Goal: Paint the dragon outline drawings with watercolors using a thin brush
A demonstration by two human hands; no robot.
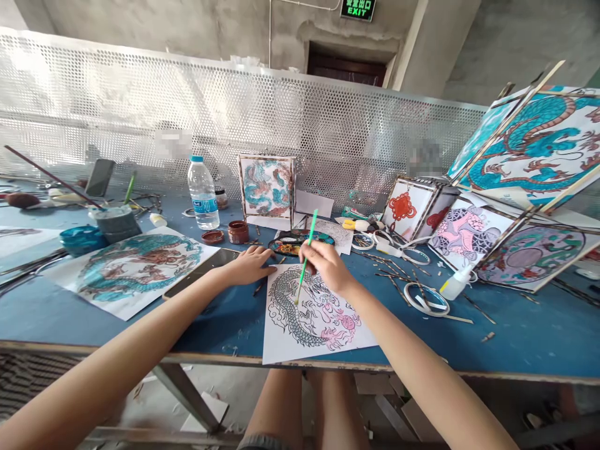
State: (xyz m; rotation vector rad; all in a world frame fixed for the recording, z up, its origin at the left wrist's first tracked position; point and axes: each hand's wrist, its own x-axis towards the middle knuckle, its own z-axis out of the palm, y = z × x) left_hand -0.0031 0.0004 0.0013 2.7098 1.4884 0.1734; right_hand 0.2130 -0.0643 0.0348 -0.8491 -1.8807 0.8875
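Observation:
My right hand [327, 265] pinches a paintbrush [310, 244] with a bright green handle, its tip pointing down over the dragon drawing. That drawing is on a white paper sheet [281, 340], mostly black outlines, with pink on the lower right part. My left hand [248, 264] lies palm down by the sheet's upper left corner, fingers stretched out and holding nothing. Under my left forearm is a dark phone-like slab [187, 284]. Just beyond my hands sits a paint palette [281, 242] with several smeared colours.
A water bottle [202, 194], brown paint jar [237, 232], blue paint pot [82, 240] and grey rinse cup [115, 223] stand left. A painted dragon sheet [126, 306] lies there too. Right are painted lantern panels [473, 228], a glue bottle [455, 283], tape rolls [425, 299] and sticks.

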